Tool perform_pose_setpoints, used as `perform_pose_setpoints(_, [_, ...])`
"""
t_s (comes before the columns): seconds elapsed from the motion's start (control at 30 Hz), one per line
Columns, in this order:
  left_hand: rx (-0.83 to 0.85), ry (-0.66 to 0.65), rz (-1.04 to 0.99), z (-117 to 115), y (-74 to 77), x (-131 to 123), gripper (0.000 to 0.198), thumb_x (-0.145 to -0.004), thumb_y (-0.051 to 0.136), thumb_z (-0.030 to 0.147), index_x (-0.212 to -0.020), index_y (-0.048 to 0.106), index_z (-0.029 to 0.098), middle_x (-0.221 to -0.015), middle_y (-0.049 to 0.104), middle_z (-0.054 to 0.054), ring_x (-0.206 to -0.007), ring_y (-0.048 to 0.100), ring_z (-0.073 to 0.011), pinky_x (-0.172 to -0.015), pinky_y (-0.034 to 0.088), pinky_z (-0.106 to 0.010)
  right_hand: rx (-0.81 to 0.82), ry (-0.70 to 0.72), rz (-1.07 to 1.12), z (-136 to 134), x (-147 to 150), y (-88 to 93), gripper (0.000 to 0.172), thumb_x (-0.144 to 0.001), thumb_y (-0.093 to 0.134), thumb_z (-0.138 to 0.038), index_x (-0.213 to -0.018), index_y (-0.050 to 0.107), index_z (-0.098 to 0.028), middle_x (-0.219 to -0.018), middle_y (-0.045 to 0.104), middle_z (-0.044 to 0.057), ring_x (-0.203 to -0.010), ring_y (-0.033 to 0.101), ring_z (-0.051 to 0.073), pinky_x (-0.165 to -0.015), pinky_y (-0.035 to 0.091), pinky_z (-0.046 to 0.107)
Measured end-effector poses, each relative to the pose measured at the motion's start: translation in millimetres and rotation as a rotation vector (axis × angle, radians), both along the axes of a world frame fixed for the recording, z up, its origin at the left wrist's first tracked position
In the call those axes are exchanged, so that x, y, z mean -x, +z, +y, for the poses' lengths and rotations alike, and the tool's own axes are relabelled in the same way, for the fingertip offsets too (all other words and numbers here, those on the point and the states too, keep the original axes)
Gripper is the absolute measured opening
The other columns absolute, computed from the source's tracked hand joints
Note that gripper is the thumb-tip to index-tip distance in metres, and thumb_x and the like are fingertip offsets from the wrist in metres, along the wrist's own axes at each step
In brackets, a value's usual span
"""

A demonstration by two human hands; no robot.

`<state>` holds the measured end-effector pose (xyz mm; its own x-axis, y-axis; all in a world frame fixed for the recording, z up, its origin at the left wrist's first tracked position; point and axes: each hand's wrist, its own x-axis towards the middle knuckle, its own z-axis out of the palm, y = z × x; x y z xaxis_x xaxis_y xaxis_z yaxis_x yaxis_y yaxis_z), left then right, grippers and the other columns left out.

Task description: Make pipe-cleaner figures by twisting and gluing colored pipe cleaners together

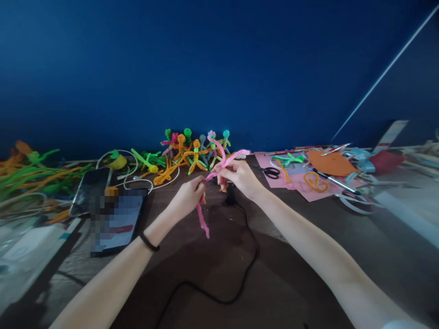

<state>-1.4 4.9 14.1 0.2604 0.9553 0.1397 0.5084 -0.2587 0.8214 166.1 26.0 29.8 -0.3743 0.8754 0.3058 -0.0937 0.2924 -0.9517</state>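
Observation:
Both my hands hold a pink pipe cleaner [222,160] above the dark table [295,237]. My left hand [188,197] is closed on its lower part, and a pink tail hangs below the fist. My right hand [238,176] pinches the upper part, where the pink ends stick up and out to the right. A black band sits on my left wrist. Just behind my hands stands a row of small pipe-cleaner figures [195,153] in orange, green, blue and pink, against the blue wall.
A phone [89,189] and a dark tablet [118,221] lie at the left, with loose green and orange pipe cleaners [30,176] beyond. Black scissors [270,172], pink paper [308,187] and orange paper [331,163] lie at the right. A black cable [247,256] runs under my arms.

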Motion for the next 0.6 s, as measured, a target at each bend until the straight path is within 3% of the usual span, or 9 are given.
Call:
perform_pose_setpoints(0.2, [-0.087,-0.022,0.254,-4,3.9,-1,0.026,-0.083,0.034,0.032,-0.065,0.048,0.021,-0.047,0.054,0.002,-0.043,0.05,-0.0131,-0.049,0.033,-0.025,0.121,0.059,0.157,2,-4,2.4,0.019,-0.076,0.061,-0.029,-0.07,0.058,-0.011,-0.056,0.058,-0.001,-0.044,0.054,0.007,-0.046,0.044,0.02])
perform_pose_setpoints(0.3, [-0.045,0.012,0.236,3,-0.5,5,0.029,-0.084,0.031,0.034,-0.064,0.046,0.021,-0.048,0.055,0.002,-0.044,0.051,-0.0134,-0.05,0.035,-0.025,0.186,0.149,0.219,2,-6,3.0,0.008,-0.075,0.058,-0.019,-0.078,0.06,-0.011,-0.062,0.063,0.001,-0.052,0.06,0.01,-0.049,0.045,0.02])
perform_pose_setpoints(0.37, [-0.013,0.07,0.189,9,-3.3,10,0.029,-0.084,0.031,0.036,-0.063,0.044,0.021,-0.048,0.054,0.002,-0.044,0.051,-0.0136,-0.049,0.035,-0.025,0.242,0.259,0.232,3,-7,3.3,0.011,-0.075,0.054,-0.015,-0.083,0.06,-0.011,-0.069,0.066,0.004,-0.06,0.064,0.012,-0.055,0.048,0.022])
perform_pose_setpoints(0.5, [-0.078,0.16,0.168,14,-1.0,17,0.026,-0.083,0.032,0.032,-0.062,0.043,0.021,-0.052,0.054,0.001,-0.048,0.051,-0.0136,-0.05,0.035,-0.025,0.393,0.454,0.178,4,-6,2.2,0.024,-0.083,0.04,-0.022,-0.082,0.061,-0.009,-0.073,0.068,0.01,-0.066,0.066,0.016,-0.063,0.052,0.028])
perform_pose_setpoints(0.6, [-0.149,0.218,0.175,13,5.2,19,0.027,-0.083,0.031,0.03,-0.06,0.042,0.02,-0.053,0.055,0.001,-0.05,0.051,-0.0137,-0.052,0.036,-0.025,0.429,0.457,0.095,2,-3,-1.6,0.02,-0.083,0.048,-0.024,-0.077,0.06,-0.009,-0.074,0.068,0.009,-0.064,0.066,0.015,-0.06,0.052,0.026])
